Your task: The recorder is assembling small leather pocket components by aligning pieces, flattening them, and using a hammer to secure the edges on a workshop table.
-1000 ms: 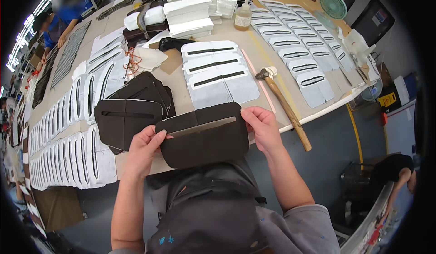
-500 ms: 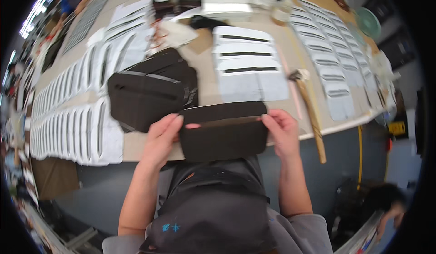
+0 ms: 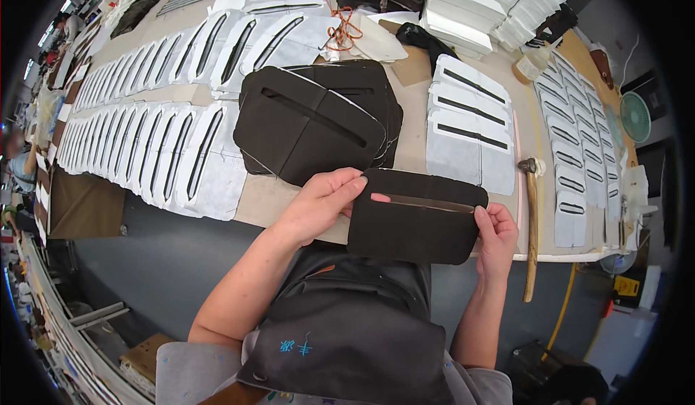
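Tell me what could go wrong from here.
The hammer lies with its handle jutting past the edge of the table; a bump might knock it down.

The left hand and right hand grip the dark panel at its sides; pulling hard could distort its long slot.

The dark stack is unevenly piled and might slide if brushed.

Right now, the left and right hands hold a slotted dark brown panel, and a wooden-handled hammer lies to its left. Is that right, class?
The side is wrong: in the head view, the wooden-handled hammer lies to the right of the slotted dark brown panel that the left hand and right hand hold.
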Tool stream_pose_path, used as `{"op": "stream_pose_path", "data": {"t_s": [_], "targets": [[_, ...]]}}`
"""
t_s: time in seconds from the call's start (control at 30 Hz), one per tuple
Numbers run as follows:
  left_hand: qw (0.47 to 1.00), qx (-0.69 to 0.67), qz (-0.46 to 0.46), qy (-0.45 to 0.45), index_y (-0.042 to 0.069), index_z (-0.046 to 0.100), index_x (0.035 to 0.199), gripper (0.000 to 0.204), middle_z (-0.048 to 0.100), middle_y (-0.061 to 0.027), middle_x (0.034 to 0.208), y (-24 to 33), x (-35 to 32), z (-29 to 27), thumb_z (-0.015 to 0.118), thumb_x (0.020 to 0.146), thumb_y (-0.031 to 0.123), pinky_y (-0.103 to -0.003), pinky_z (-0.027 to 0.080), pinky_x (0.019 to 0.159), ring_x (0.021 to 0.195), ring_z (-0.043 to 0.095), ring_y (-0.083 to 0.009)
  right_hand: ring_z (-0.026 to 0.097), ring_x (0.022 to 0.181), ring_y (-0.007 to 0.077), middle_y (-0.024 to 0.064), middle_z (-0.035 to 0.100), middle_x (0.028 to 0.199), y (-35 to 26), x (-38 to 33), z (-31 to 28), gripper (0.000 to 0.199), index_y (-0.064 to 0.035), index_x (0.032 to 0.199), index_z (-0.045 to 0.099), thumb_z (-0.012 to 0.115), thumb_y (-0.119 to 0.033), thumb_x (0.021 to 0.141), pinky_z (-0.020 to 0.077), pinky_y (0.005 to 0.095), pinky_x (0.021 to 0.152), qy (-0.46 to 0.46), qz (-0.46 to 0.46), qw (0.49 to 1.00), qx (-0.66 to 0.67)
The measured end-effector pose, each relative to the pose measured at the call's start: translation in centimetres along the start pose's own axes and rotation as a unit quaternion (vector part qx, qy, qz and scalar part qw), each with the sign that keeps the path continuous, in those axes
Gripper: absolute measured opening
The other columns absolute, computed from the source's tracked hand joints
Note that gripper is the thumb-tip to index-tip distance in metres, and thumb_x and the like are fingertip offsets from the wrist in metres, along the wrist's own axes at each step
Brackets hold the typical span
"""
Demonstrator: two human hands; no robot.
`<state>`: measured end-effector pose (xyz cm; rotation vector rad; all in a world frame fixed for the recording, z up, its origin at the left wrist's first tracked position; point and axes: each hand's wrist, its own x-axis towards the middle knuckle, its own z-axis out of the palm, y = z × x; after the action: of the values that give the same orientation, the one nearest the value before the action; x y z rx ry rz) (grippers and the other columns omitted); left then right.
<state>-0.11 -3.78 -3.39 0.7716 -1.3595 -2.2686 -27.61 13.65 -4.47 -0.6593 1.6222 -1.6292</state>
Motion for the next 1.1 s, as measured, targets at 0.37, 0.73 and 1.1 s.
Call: {"op": "stream_pose_path", "data": {"t_s": [0.37,0.73,1.1], "targets": [[0.995,0.002,0.081,0.063,-0.001,0.063,0.123,0.021,0.074,-0.0036,0.107,-1.3,-0.2,0.9,0.059,0.106,0.010,-0.024,0.053,0.086,0.096,0.066,-0.0055,0.064,0.083,0.0054,0.0036,0.073,0.094,-0.1,0.0,0.2,0.008,-0.0017,0.104,0.065,0.070,-0.006,0.100,0.0501,0.0211,0.079,-0.004,-0.013,1.000,-0.004],[0.970,0.136,0.130,0.157,0.000,0.067,0.114,0.014,0.069,0.0028,0.095,-3.2,0.4,1.7,0.068,0.101,0.006,-0.019,0.051,0.071,0.082,0.063,-0.0010,0.062,0.102,0.0200,0.0071,0.071,0.097,-1.0,0.6,2.9,0.030,-0.0033,0.110,0.068,0.081,-0.001,0.083,0.0500,0.0339,0.086,0.112,-0.298,0.883,-0.346],[0.962,0.169,0.125,0.174,0.001,0.067,0.116,0.016,0.069,0.0016,0.093,-2.4,0.1,2.4,0.068,0.101,0.008,-0.021,0.050,0.067,0.080,0.062,-0.0025,0.064,0.093,0.0277,0.0070,0.069,0.092,-2.4,0.8,11.4,0.026,-0.0062,0.098,0.068,0.085,-0.016,0.081,0.0493,0.0397,0.084,-0.256,-0.327,0.820,-0.394]]}}
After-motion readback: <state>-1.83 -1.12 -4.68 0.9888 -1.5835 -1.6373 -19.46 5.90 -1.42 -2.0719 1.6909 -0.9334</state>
